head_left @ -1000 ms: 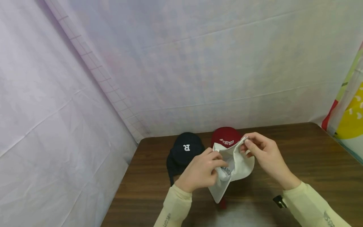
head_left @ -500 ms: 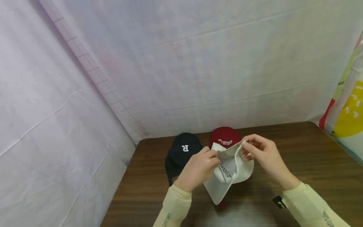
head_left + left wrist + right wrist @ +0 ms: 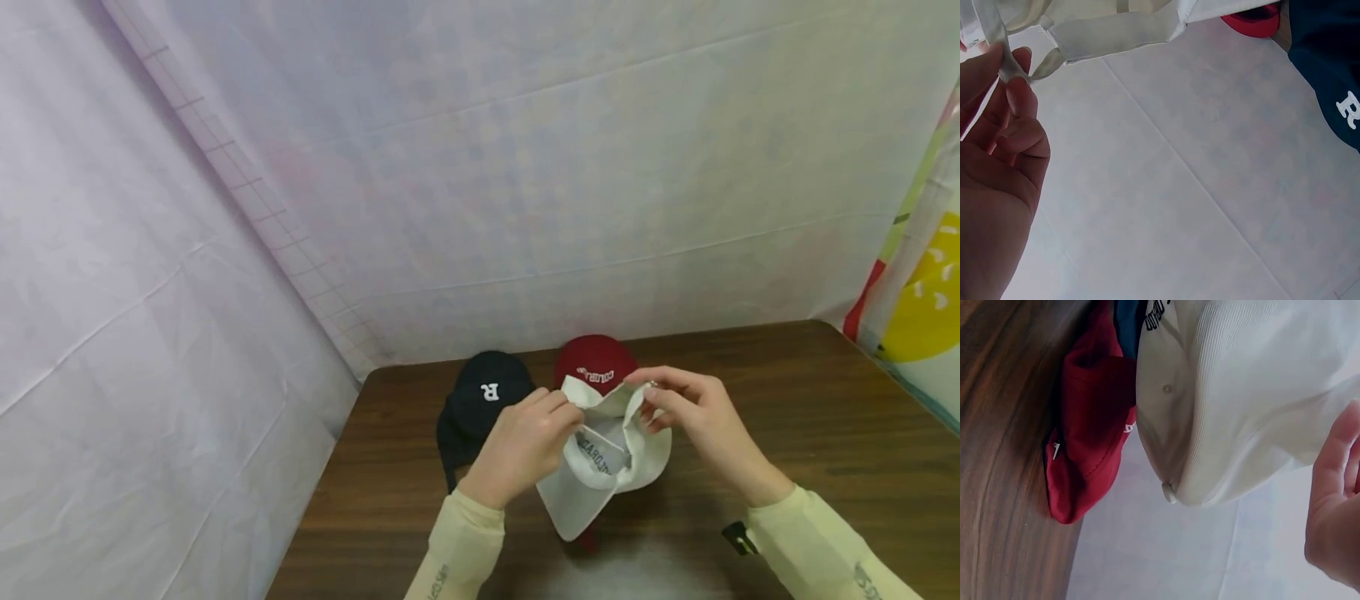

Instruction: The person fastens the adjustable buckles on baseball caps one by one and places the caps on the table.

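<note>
Both hands [image 3: 527, 443] hold the white cap [image 3: 600, 477] near the red cap [image 3: 596, 358].

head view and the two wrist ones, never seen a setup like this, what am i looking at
No machine here, just a person's two bare hands. The head picture comes from a camera worn on the head, looking forward and down; the other two come from a camera on each wrist. On the brown table sit a dark cap marked R and a red cap. The left hand and right hand pinch the edge of a white cap, its inside showing.
</note>
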Tool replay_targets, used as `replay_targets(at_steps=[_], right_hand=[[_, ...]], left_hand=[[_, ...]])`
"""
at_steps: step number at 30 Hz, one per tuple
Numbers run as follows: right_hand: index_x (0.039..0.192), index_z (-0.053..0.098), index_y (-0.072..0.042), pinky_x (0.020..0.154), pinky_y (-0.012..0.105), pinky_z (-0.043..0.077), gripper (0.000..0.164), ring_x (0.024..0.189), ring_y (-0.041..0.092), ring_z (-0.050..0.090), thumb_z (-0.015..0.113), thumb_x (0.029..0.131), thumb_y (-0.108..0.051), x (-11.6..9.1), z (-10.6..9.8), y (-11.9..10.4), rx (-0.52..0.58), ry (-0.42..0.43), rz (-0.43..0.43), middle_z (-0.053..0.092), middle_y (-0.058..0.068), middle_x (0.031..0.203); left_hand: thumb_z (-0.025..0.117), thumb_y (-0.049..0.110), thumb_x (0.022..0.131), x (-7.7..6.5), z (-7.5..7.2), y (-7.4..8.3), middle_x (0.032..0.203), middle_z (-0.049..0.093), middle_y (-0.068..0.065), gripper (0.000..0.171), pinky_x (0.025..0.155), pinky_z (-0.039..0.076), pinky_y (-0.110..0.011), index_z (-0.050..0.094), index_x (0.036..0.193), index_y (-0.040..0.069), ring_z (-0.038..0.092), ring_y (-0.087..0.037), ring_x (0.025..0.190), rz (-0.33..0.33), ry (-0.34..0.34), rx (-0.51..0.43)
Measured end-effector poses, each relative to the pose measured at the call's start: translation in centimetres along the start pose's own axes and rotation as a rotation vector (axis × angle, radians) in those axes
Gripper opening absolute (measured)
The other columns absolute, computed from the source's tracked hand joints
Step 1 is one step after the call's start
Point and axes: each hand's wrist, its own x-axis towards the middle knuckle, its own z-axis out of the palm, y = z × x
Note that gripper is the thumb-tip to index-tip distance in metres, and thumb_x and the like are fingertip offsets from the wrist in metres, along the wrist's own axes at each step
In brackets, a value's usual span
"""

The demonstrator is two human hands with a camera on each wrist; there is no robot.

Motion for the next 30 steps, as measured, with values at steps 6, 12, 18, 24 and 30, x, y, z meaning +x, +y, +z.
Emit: replay_targets(at_steps=[6,12,18,24,30], right_hand=[[0.123,0.066,0.005,0.063,0.039,0.059,0.026,0.075,0.025,0.065,0.056,0.102,-0.005,-0.1,-0.2,0.1,0.072,-0.074,-0.047,0.067,0.018,0.094],[0.123,0.065,0.009,0.061,0.037,0.058,0.026,0.075,0.027,0.063,0.057,0.101,-0.004,-0.1,-0.3,0.2,0.108,-0.088,-0.046,0.065,0.027,0.103],[0.119,0.066,0.011,0.062,0.033,0.058,0.025,0.077,0.021,0.064,0.061,0.099,-0.003,-0.1,-0.3,0.4,0.175,-0.084,-0.007,0.064,0.023,0.105],[0.123,0.059,0.018,0.065,0.03,0.058,0.028,0.077,0.017,0.064,0.056,0.101,0.001,-0.2,-0.6,0.5,0.345,-0.116,0.041,0.065,0.011,0.099],[0.129,0.057,0.016,0.069,0.027,0.058,0.031,0.078,0.014,0.065,0.05,0.104,-0.001,-0.1,-1.1,0.5,0.507,-0.127,0.098,0.066,0.008,0.094]], left_hand=[[0.069,0.014,0.096,0.0,-0.5,0.0,0.091,0.059,0.009,0.003,0.068,0.046,-0.016,0.068,0.098,0.016,0.051,-0.004,0.078,-0.106,0.006,-0.106],[0.068,0.012,0.096,0.0,-0.7,-0.1,0.089,0.056,0.008,0.007,0.063,0.043,-0.014,0.063,0.101,0.015,0.047,-0.002,0.073,-0.21,0.007,-0.191],[0.068,0.016,0.098,0.0,-0.6,-0.1,0.09,0.057,0.007,0.005,0.064,0.042,-0.012,0.067,0.103,0.015,0.048,-0.001,0.074,-0.25,0.038,-0.24],[0.071,0.016,0.096,0.0,-0.4,-0.1,0.088,0.055,0.01,0.005,0.064,0.042,-0.013,0.069,0.1,0.018,0.049,-0.001,0.073,-0.289,0.11,-0.306],[0.067,0.017,0.098,0.2,-0.5,-0.4,0.086,0.057,0.008,0.004,0.062,0.043,-0.018,0.07,0.099,0.015,0.049,-0.004,0.07,-0.325,0.176,-0.362]])
